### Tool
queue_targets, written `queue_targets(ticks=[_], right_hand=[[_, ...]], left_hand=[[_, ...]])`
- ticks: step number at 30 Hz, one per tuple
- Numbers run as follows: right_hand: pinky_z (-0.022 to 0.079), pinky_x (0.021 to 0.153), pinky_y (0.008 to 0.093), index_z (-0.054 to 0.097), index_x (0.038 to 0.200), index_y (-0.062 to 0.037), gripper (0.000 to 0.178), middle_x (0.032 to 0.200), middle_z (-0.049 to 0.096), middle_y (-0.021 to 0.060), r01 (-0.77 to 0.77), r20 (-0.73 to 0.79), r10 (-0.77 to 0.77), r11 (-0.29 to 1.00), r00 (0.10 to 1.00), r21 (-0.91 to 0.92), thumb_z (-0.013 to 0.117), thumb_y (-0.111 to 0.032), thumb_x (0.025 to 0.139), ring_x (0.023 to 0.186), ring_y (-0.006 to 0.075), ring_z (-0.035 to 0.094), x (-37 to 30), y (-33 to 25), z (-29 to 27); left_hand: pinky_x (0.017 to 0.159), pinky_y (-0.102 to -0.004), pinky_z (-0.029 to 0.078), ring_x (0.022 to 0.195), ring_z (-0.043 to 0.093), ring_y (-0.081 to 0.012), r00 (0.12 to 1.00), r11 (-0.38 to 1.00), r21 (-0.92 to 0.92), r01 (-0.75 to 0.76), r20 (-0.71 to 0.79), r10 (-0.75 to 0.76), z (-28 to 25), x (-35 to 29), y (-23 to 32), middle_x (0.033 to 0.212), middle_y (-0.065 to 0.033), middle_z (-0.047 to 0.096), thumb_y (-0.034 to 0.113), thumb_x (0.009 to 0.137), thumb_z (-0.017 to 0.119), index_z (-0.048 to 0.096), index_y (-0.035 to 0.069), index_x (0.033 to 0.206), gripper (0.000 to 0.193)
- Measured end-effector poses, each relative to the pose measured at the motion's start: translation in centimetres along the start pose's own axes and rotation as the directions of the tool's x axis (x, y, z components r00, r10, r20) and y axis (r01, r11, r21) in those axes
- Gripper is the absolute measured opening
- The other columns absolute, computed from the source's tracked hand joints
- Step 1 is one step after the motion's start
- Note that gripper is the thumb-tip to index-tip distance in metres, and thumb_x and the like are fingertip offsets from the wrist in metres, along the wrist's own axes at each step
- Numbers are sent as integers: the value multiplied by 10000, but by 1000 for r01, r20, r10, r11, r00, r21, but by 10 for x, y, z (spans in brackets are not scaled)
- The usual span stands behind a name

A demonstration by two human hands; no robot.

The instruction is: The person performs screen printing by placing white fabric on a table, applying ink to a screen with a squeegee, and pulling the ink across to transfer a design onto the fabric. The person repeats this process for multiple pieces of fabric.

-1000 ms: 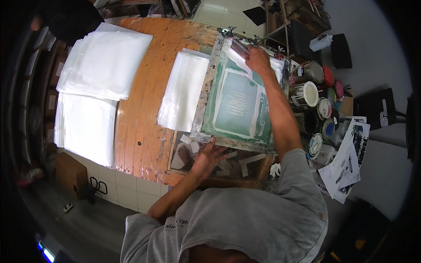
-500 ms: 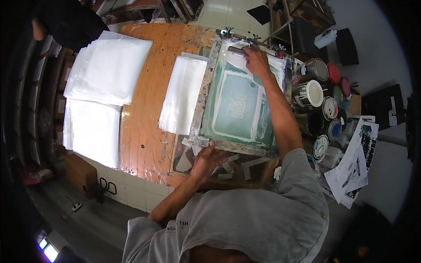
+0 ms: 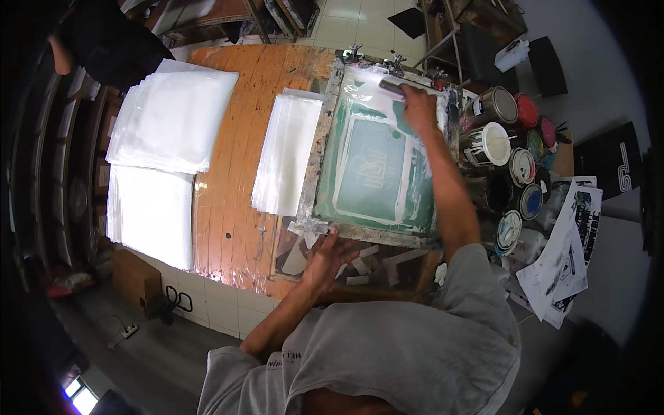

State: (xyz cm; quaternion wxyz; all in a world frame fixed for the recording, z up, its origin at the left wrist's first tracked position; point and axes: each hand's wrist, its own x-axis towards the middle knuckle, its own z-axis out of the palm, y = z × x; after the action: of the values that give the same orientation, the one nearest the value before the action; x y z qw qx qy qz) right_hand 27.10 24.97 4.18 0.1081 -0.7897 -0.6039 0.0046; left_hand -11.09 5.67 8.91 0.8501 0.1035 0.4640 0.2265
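A green printing screen [image 3: 332, 155] in a worn, ink-stained frame lies on the right part of the table, a pale design at its middle. My right hand [image 3: 420, 109] is closed on a squeegee [image 3: 391, 87] near the screen's far end, where white ink [image 3: 363, 83] is spread over the mesh. At the frame's near edge is my left hand [image 3: 324, 261], its thumb up against the frame and its other fingers stretching right, just below the edge. Clamps [image 3: 395, 63] hold the frame's far side.
Left of the screen lies a narrow stack of clear sheets [image 3: 287, 155]; larger stacks [image 3: 169, 114] cover the table's left side. Open ink cans [image 3: 494, 144] crowd the right, with printed papers [image 3: 557, 259] nearer. A person in dark clothing [image 3: 114, 45] stands at the far left.
My right hand and the squeegee have shifted slightly right and nearer at the far end of the screen. My left hand stays at the near edge. The whole view has tilted slightly.
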Motion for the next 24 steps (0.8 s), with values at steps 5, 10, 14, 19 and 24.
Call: queue_targets(ticks=[5,10,14,19,24], right_hand=[[493,842,549,662,1201,-123,382,1022,732,134,96,75,-107,986,991,133,659,-57,825,1012,354,682,29,-46,-13],[527,844,485,689,1226,-111,393,1015,743,149,167,39,-169,985,985,47,665,-50,839,1001,327,698,38,-48,-13],[500,885,484,685,1241,-106,411,1121,737,149,234,-20,-236,941,971,244,687,-39,836,1038,353,674,17,0,-18],[445,912,524,659,1252,-138,413,1102,727,112,100,-232,-96,995,968,7,673,-50,849,1097,315,639,-15,26,7],[500,835,501,669,1248,-139,399,1003,740,108,29,23,-31,997,999,65,655,-79,854,1022,308,677,24,-55,-16]], left_hand=[[1014,-478,507,1252,540,-294,1000,1000,-4,6,-29,-6,-4,3,-4,1313,-145,557,453,1042,568,464,15,1400,575],[1001,-476,513,1235,544,-291,1000,1000,-14,-16,18,17,-1,0,0,1306,-146,561,440,1040,581,487,23,1363,536],[1010,-487,514,1220,556,-290,1000,999,-26,-25,-11,24,1,-4,-2,1314,-145,552,445,1028,603,469,27,1372,558],[1017,-496,517,1217,565,-299,1000,1000,-20,-14,-24,13,2,-1,-2,1326,-146,531,442,1013,629,421,28,1413,613],[1000,-493,527,1228,565,-307,998,999,-36,-18,-59,16,-5,2,-6,1329,-148,532,407,1014,641,409,24,1430,611]])
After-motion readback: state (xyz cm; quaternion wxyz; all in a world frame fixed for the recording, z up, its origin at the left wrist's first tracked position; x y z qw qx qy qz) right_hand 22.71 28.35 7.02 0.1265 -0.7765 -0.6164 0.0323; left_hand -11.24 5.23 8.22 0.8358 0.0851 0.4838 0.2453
